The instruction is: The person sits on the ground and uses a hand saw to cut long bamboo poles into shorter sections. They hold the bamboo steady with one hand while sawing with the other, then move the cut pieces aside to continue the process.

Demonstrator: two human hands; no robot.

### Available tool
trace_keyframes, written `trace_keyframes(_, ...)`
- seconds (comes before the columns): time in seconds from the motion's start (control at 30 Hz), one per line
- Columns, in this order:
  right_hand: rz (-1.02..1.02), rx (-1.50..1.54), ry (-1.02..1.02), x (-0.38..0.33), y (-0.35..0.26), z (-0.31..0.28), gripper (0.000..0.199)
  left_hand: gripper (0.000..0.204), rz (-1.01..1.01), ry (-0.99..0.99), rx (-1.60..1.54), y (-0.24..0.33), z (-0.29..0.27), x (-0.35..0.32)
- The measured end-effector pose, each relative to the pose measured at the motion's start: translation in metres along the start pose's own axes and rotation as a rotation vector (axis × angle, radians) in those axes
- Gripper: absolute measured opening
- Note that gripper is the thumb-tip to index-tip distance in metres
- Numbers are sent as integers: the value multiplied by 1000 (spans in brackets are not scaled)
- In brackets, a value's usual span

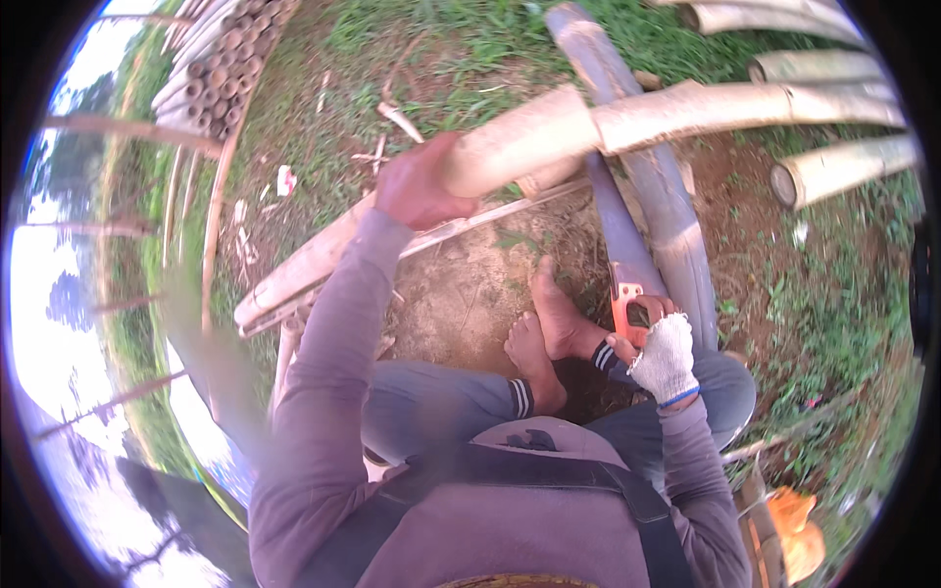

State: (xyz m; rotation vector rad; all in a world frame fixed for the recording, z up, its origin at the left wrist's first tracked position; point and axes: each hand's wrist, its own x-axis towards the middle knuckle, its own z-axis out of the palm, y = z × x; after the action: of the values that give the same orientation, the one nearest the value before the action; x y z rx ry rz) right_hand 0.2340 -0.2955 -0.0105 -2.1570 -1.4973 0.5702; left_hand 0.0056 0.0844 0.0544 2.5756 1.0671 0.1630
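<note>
My bare left hand (423, 183) is wrapped round the left end of a thick pale bamboo pole (701, 110), which runs off to the right. The pole rests across a greyish bamboo log (676, 216) lying on the ground in front of me. In a white knitted fingerless glove, my right hand (663, 351) is closed on the orange handle of a handsaw (623, 220). The saw's blade points away from me, beside the log, and its tip comes up near the underside of the pole.
More cut bamboo poles (833, 171) lie at the far right. Split bamboo lengths (304, 269) stretch along the left, and a stack of bamboo tubes (221, 78) stands behind a pole frame. My bare feet (549, 343) are between my hands. An orange bag (794, 529) lies at lower right.
</note>
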Motion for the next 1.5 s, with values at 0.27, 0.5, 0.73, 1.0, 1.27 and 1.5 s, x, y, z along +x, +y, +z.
trace_keyframes(0.27,117,1092,207,76,-113,-17,81,92,151,84,-87,41,23,-133)
trace_keyframes(0.5,-398,572,230,57,-91,-40,68,113,-764,1241,-690,-22,-17,-222)
trace_keyframes(0.73,-532,386,274,30,-162,-81,60,88,-1153,1488,-1875,-138,-11,-251)
trace_keyframes(1.0,-283,815,346,34,-196,-82,81,54,-692,1513,-2168,-154,7,-240)
trace_keyframes(1.27,-137,1119,78,85,-230,-72,95,56,-684,1934,-1740,-110,-64,-326)
trace_keyframes(1.5,-304,1174,-493,108,-303,43,84,99,-858,2268,-1397,-194,-64,-519)
